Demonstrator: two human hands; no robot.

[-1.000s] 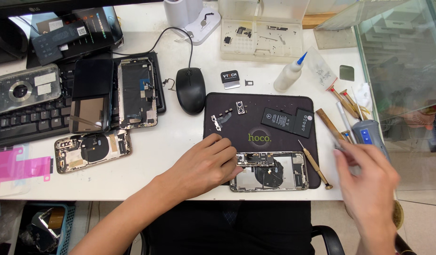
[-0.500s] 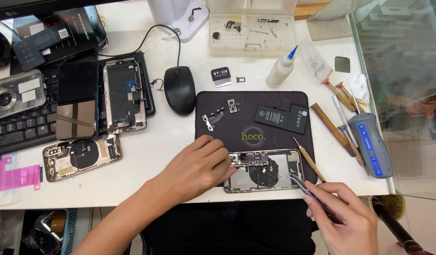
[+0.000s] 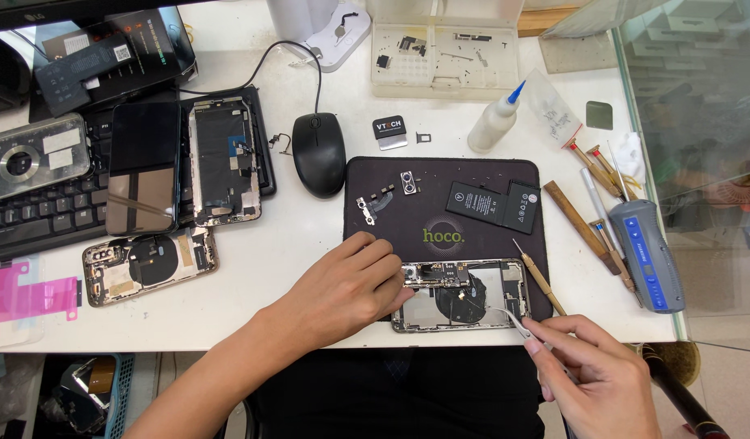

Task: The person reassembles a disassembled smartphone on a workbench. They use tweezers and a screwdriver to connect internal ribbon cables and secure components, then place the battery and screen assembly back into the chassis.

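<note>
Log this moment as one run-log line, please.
left hand: steadies opened phone | right hand: holds tweezers, tips at phone's lower edge | phone on dark mat

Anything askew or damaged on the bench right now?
Nothing looks spilled or broken. The opened phone hangs partly off the front edge of the dark work mat; the left hand steadies it while the right hand brings tweezers to it. Loose small parts lie on the mat.
</note>
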